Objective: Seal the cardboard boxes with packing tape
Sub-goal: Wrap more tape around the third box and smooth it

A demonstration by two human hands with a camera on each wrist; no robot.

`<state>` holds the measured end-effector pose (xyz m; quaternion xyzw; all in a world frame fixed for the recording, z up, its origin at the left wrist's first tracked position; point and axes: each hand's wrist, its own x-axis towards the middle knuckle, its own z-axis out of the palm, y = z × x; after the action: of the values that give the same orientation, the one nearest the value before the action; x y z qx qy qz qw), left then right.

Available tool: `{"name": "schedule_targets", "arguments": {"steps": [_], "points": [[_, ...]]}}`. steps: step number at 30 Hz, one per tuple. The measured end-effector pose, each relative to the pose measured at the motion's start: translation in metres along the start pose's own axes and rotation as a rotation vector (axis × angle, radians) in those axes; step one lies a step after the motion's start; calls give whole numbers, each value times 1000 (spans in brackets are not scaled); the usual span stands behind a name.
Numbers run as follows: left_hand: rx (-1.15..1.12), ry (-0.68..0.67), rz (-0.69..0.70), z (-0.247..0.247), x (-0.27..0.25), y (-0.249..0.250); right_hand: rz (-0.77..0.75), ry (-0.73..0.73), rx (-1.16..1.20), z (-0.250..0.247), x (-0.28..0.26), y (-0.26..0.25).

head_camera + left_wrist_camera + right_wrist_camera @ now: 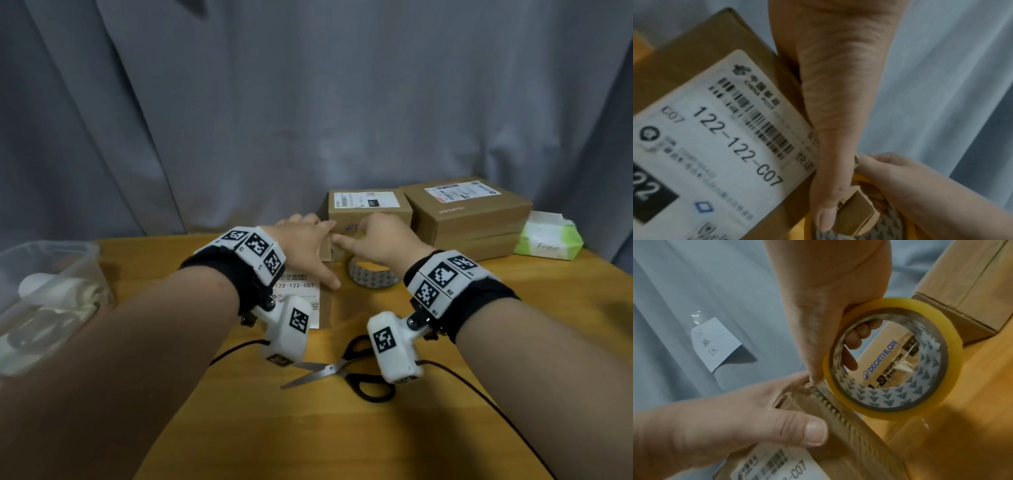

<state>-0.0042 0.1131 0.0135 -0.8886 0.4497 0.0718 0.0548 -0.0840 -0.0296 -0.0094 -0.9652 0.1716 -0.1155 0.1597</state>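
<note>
A small cardboard box (325, 308) with a white shipping label reading 122-122-C07 (715, 138) lies on the wooden table (239, 428). My left hand (318, 250) lies over its far right corner, fingers reaching over the far edge and thumb (824, 203) straight along the right edge (838, 443). Just to the right, my right hand (376, 236) grips a roll of clear packing tape (373, 277). Its fingers pass through the core and the thumb is on the yellowish rim (879, 413). The thumb tip meets my left fingers (797, 382) at the box's far corner. The roll's lower rim is close to the table.
Black-handled scissors (342, 370) lie open near the front, between the wrist cameras. Two labelled cardboard boxes (370, 205) (469, 212) stand at the back, a tissue pack (548, 236) to their right. A clear plastic tub (44, 291) sits at the left edge. Grey curtain behind.
</note>
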Motion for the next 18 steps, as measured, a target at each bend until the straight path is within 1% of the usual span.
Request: {"name": "schedule_targets", "arguments": {"steps": [2,5,7,9,10,12,15,18], "points": [[-151,144,-6,2,-5,-5,-37,43,70,-11,1,0],[-548,382,14,8,-14,-14,-97,206,234,-38,5,-6],[-811,461,46,25,-16,-20,-131,295,355,-52,7,-16],[-993,478,40,52,-18,-25,-130,276,454,-54,8,-25],[-1024,473,28,65,-19,-28,-123,229,472,-50,7,-29],[-1001,419,0,84,-24,-35,-109,147,452,-34,4,-38],[-827,336,-7,88,-31,-53,-146,126,394,-11,5,-55],[-678,358,25,82,-32,-63,-114,84,399,-4,15,-71]]}}
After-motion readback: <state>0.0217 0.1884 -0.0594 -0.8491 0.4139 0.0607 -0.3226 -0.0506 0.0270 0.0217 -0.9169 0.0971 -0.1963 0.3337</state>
